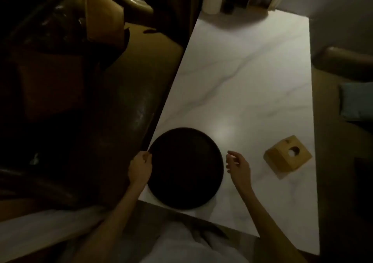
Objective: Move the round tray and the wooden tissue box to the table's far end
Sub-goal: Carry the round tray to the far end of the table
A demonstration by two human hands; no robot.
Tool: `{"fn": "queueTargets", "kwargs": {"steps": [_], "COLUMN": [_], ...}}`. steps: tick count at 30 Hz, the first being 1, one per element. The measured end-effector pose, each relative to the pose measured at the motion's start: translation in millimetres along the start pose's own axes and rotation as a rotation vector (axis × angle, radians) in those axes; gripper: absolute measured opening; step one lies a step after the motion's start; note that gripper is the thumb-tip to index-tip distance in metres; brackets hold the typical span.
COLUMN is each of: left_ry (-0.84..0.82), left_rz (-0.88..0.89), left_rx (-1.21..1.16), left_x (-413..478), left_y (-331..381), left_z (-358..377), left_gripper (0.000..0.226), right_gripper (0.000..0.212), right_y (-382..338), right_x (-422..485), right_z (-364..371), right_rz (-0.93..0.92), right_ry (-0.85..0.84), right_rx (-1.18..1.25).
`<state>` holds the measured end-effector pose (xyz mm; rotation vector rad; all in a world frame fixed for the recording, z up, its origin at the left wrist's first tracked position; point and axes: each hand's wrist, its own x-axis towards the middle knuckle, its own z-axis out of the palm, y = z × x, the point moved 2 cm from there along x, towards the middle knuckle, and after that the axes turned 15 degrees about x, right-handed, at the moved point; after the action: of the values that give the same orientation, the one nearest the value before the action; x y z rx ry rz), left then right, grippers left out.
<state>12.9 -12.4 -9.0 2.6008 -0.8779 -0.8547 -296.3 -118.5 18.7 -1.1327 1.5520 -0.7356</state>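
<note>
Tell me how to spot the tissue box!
Find the long white marble table. Near its right edge, on the person's end, right of the round dark tray, sits the wooden tissue box. It's the only light-brown cube, with a round hole on top.

Tray (185,168) near-left on table (242,81), tissue box (287,156) right.

Dim home dining nook: marble table (252,85), cushioned seats (343,65)

Dark seating (80,101) left of the table (242,81) is indistinct.
</note>
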Motion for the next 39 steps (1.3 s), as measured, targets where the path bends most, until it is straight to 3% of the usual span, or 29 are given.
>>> {"fn": "queueTargets", "kwargs": {"steps": [5, 9, 13, 16, 20, 23, 26, 35, 39], "left_ry": [-0.197, -0.243, -0.316, -0.451, -0.485, -0.439, -0.383, -0.071, 0.035], "left_rz": [-0.13, -0.105, -0.121, -0.153, -0.083, 0.013, 0.037, -0.118, -0.174], "left_rx": [0.176, 0.345, 0.195, 0.13, 0.196, 0.249, 0.252, 0.052, -0.063], "left_x": [55, 72, 82, 87, 66, 38, 13, -121, -203], "left_y": [-36, -50, -59, -65, -56, -32, -2, 71, 105], "left_z": [56, 71, 70, 69, 66, 67, 68, 28, 28], "left_gripper": [0.061, 0.052, 0.043, 0.048, 0.05, 0.034, 0.017, 0.019, 0.014], "right_gripper": [0.057, 0.046, 0.038, 0.021, 0.013, 0.019, 0.024, 0.028, 0.035], "right_y": [75, 106, 112, 113, 118, 121, 114, 52, 12], "right_x": [13, -4, -7, -4, -3, 1, 7, 48, 49], "right_z": [42, 50, 42, 26, -7, -40, -75, -167, -222], "right_rz": [0.411, 0.544, 0.553, 0.624, 0.548, 0.499, 0.49, 0.202, 0.074], "right_ry": [0.07, 0.186, 0.206, 0.1, -0.105, -0.231, -0.291, -0.536, -0.562], "right_rx": [-0.001, 0.116, 0.133, 0.151, -0.162, -0.238, -0.227, -0.105, -0.062]}}
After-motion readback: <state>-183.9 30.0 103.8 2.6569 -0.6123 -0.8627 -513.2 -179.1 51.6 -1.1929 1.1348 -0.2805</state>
